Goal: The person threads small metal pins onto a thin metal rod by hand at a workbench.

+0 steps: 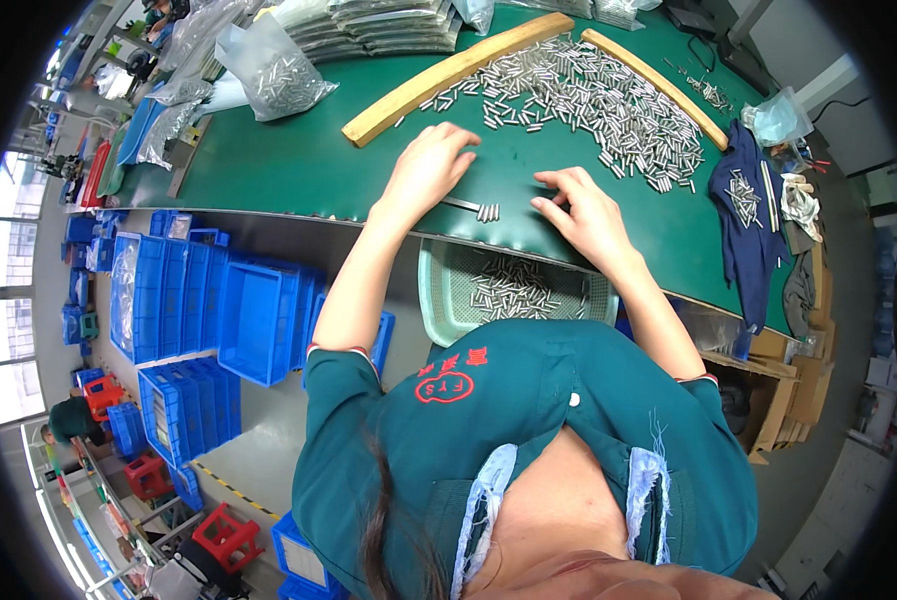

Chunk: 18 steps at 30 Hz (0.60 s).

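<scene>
Both my hands are over the front part of the green table (298, 160). My left hand (430, 165) has curled fingers, with a gap between thumb and fingertips and nothing seen between them. Close to its wrist lies a thin flat metal strip (459, 203), partly hidden by the arm. A short row of small metal pins (488, 212) sits at the strip's end, near the table edge. To the right of these pins, my right hand (585, 215) has thumb and fingers apart and holds nothing visible. Beyond the hands spreads a large heap of loose metal pins (608, 105).
Two wooden bars (458, 75) (658, 85) flank the heap. Below the table edge, a pale green basket (438, 300) holds more pins. Dark blue cloth (738, 240) with pins lies at right. A plastic bag of pins (273, 75) stands back left; blue crates (173, 300) are stacked at left.
</scene>
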Available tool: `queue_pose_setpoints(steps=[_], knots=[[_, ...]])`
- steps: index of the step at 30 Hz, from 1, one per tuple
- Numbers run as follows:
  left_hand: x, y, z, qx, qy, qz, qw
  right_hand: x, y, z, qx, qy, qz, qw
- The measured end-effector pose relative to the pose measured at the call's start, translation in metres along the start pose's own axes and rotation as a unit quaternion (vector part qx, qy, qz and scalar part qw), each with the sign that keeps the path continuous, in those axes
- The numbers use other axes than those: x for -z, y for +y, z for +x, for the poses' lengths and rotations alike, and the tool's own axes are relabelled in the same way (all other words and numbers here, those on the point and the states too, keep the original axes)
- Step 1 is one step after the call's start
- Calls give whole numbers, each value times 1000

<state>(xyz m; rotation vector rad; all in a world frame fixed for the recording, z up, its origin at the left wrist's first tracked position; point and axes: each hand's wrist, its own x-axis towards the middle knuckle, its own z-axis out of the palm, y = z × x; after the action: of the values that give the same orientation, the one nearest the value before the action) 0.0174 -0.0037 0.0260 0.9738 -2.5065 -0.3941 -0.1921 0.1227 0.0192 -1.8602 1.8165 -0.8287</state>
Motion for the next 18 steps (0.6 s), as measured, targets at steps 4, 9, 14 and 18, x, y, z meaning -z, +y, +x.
queue_pose_setpoints(steps=[4, 9, 14, 18], knots=[[-29, -16, 44, -35, -11, 30, 999, 9, 10, -11, -24, 11, -22, 999], [-39, -31, 76, 36, -107, 47, 992, 17, 22, -20, -48, 36, -40, 997], [-53, 6, 65, -25, -99, 2, 995, 23, 31, -13, -44, 52, -63, 996], [-60, 44, 54, -87, -116, -21, 989, 20, 29, -6, -38, 44, -80, 995]])
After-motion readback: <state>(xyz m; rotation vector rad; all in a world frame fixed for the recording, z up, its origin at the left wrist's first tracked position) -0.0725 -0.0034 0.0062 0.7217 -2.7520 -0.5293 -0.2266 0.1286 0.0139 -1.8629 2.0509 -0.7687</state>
